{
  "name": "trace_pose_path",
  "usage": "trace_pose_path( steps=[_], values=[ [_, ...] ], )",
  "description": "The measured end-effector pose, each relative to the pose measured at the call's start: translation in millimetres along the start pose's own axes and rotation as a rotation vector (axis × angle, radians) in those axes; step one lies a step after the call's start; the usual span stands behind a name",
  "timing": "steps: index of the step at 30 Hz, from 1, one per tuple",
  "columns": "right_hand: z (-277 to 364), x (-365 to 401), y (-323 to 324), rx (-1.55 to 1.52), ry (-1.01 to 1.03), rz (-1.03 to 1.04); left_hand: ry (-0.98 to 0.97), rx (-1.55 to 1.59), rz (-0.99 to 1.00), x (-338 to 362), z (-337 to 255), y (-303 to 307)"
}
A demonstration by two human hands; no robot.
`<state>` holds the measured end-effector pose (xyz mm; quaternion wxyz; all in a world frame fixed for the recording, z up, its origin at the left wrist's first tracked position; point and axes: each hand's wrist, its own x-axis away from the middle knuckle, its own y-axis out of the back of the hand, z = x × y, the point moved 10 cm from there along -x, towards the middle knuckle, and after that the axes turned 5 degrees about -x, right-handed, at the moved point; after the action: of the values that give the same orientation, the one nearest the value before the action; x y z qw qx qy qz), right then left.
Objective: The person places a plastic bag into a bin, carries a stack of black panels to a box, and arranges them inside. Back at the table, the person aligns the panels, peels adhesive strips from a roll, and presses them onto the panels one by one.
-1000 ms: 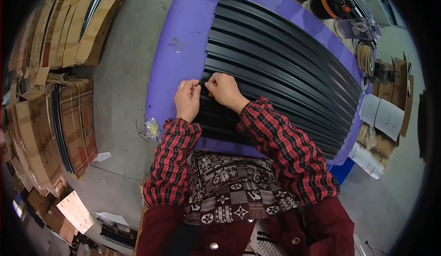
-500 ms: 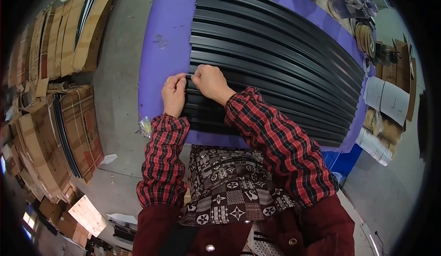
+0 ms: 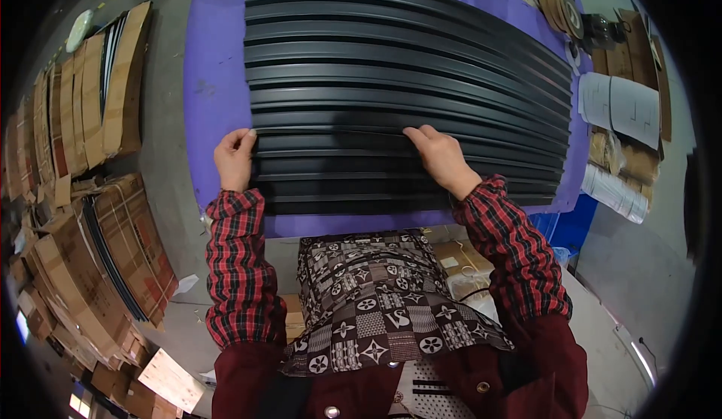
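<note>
Long black profiles (image 3: pixel 338 74) lie side by side across a purple-covered table (image 3: pixel 214 58). At their left ends my left hand (image 3: pixel 235 159) is closed, thumb and fingers pinching something thin at the end of one profile. Farther right, about mid-length, my right hand (image 3: pixel 442 157) is closed too, its thumb and forefinger at a thin dark strip running along the same profile. The strip is hard to tell apart from the black profiles.
Cardboard cartons (image 3: pixel 124 231) and upright packed boxes (image 3: pixel 124 81) stand on the floor at the left. Tape rolls (image 3: pixel 558 9) lie at the table's back right corner. Printed white sheets (image 3: pixel 620 107) and a blue bin (image 3: pixel 575 223) are at the right.
My right hand has moved right along the profiles, away from my left hand, which stays at their left ends. The view has shifted, so the table appears farther left.
</note>
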<state>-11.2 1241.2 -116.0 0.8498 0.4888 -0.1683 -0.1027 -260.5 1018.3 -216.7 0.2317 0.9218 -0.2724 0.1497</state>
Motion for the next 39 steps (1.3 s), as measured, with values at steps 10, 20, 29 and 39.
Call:
trace_pose_path(
  steps=[10, 20, 29, 39],
  values=[
    [-125, 105, 45, -0.769, -0.478, -0.145, 0.087, -0.077, 0.171, -12, 6, 4],
    [-174, 107, 7, -1.144, -0.704, -0.287, 0.105, -0.096, 0.165, -21, 18, 16],
    [-180, 102, 14, -0.675, -0.687, -0.353, 0.143, -0.061, 0.160, -18, 19, 16],
    [-179, 100, 19, -0.571, -0.682, -0.372, 0.162, -0.059, 0.161, -16, 18, 14]
  ],
)
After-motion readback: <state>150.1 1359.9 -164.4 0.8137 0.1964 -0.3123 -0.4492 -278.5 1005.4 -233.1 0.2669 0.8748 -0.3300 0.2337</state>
